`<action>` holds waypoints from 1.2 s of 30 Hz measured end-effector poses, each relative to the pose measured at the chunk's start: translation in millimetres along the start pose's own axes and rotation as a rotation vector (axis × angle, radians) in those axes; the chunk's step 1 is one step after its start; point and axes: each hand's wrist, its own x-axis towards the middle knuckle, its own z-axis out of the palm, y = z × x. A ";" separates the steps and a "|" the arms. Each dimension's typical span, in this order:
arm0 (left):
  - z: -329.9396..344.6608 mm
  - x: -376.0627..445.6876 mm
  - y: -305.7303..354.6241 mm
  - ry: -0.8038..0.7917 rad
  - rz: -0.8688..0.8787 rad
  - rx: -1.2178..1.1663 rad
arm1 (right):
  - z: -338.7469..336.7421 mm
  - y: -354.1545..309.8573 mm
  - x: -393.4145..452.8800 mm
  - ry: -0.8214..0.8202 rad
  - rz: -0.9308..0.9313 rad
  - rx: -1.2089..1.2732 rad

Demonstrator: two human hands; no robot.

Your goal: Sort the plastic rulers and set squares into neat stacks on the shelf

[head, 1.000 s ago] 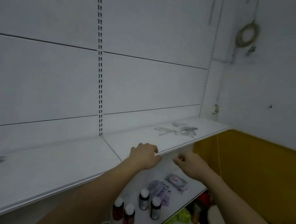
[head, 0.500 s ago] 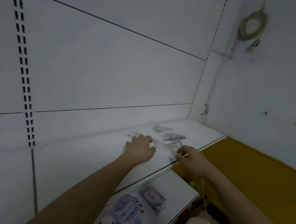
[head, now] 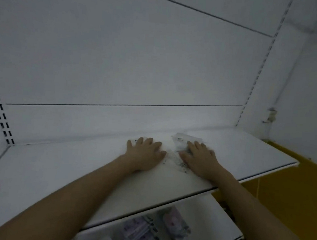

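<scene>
Centre-right of the frame, on the white shelf [head: 245, 154], your left hand [head: 145, 154] lies flat, fingers spread, holding nothing; your right hand [head: 201, 158] presses flat on the clear, blurry rulers and set squares [head: 180, 142].

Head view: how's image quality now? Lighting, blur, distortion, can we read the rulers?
Head view: dim, flat light with no hard shadows or glare; the clear plastic rulers and set squares blur into the white metal shelf, markings unreadable; left hand and right hand are slightly soft; wide-angle lens bends the shelf edge and wall seams; the purple packets below are out of focus.
</scene>
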 end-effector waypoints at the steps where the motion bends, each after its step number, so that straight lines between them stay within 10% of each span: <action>1: -2.9 1.1 -0.3 -0.001 -0.003 0.014 | 1.3 -2.9 8.3 0.005 -0.056 0.008; 6: -30.4 9.0 -6.6 -0.133 -0.075 -0.095 | -13.4 -15.1 37.6 -0.040 -0.263 0.041; 11: -30.9 -0.3 -20.9 0.113 -0.179 -0.423 | -44.1 -11.6 69.1 -0.166 -0.375 0.287; 36: -29.5 -2.0 -54.8 0.038 -0.303 -0.278 | -11.2 -15.5 103.0 -0.151 -0.624 0.560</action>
